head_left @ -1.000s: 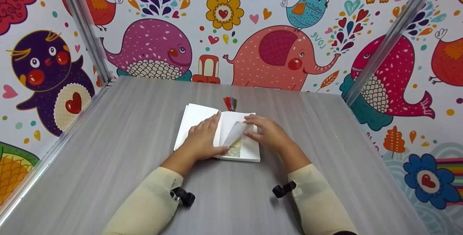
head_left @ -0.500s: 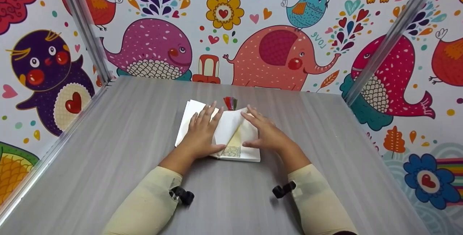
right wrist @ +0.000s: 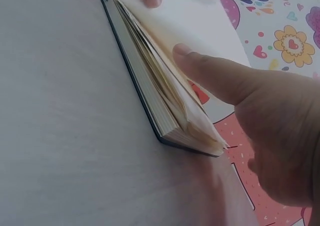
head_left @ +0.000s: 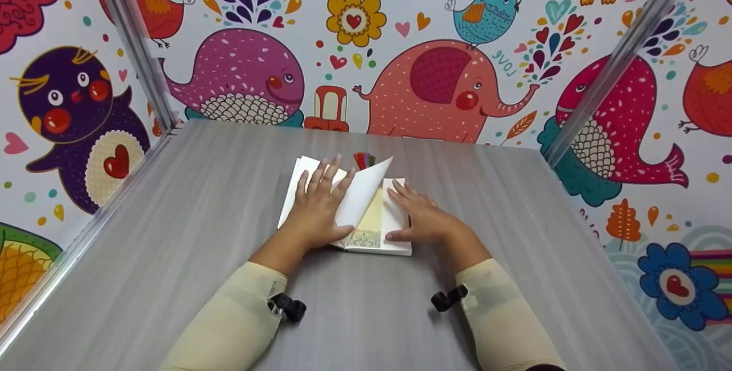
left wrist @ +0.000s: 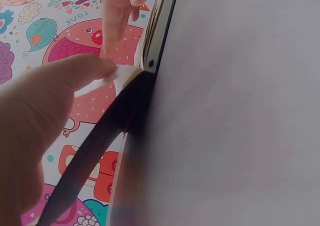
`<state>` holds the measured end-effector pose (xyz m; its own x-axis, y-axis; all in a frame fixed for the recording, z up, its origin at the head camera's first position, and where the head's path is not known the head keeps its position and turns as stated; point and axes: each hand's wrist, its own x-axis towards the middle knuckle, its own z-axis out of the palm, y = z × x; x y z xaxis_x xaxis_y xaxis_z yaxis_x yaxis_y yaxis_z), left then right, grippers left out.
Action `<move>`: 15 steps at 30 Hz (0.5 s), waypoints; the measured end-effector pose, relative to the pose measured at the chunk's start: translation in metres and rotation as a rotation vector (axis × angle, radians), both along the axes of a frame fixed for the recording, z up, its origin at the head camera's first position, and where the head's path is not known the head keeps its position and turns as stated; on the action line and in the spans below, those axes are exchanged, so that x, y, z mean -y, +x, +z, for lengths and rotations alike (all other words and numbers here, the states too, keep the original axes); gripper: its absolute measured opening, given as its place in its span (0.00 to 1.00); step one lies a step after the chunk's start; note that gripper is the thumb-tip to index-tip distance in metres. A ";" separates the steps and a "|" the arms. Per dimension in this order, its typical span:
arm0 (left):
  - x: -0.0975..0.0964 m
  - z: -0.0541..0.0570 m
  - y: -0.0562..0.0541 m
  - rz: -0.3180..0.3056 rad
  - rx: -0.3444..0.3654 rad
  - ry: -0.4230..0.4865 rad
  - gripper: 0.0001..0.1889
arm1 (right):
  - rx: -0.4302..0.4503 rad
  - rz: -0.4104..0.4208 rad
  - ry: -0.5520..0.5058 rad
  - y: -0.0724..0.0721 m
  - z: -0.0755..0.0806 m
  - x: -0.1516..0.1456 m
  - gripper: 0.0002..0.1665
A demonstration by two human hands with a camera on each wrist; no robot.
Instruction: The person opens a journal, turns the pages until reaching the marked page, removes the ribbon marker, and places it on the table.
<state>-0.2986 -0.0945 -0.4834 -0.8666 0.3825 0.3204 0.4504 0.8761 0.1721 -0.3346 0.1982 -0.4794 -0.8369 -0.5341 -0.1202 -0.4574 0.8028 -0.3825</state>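
Note:
An open book (head_left: 396, 216) with white pages lies on the table in the head view. One loose page (head_left: 366, 185) stands raised and slanted near its middle. Beneath that page shows a pale yellow sheet or card (head_left: 370, 216) with a speckled lower band. My left hand (head_left: 314, 208) rests spread over the left pages, its thumb by the spine. My right hand (head_left: 426, 216) lies at the right page, fingers slightly bent and holding nothing. From the right wrist view, the page block (right wrist: 150, 71) is thick and uneven, with a dark cover below, and my thumb (right wrist: 215, 71) is over the pages.
Red and green tassel-like strands (head_left: 363, 160) stick out beyond the book's top edge. The grey table (head_left: 229, 159) runs back to a wall (head_left: 400, 16) printed with cartoon animals. Metal posts (head_left: 134, 45) frame the corners. Small black devices (head_left: 289, 307) sit at both wrists.
The page swung from the right side toward the left and came away from my right fingers. My right hand settled onto the right page. More of the yellow sheet or card now shows.

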 end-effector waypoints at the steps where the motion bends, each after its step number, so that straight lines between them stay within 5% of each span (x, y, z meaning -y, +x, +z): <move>1: 0.000 0.001 0.001 0.003 -0.004 -0.016 0.65 | 0.013 0.004 0.008 0.001 0.000 0.000 0.67; 15: 0.000 0.009 0.006 0.006 -0.043 -0.150 0.55 | 0.113 -0.004 0.083 0.000 -0.009 0.000 0.64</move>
<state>-0.2931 -0.0943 -0.4748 -0.8554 0.4242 0.2972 0.4496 0.8930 0.0194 -0.3345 0.1982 -0.4882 -0.8174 -0.5153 -0.2574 -0.4123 0.8355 -0.3634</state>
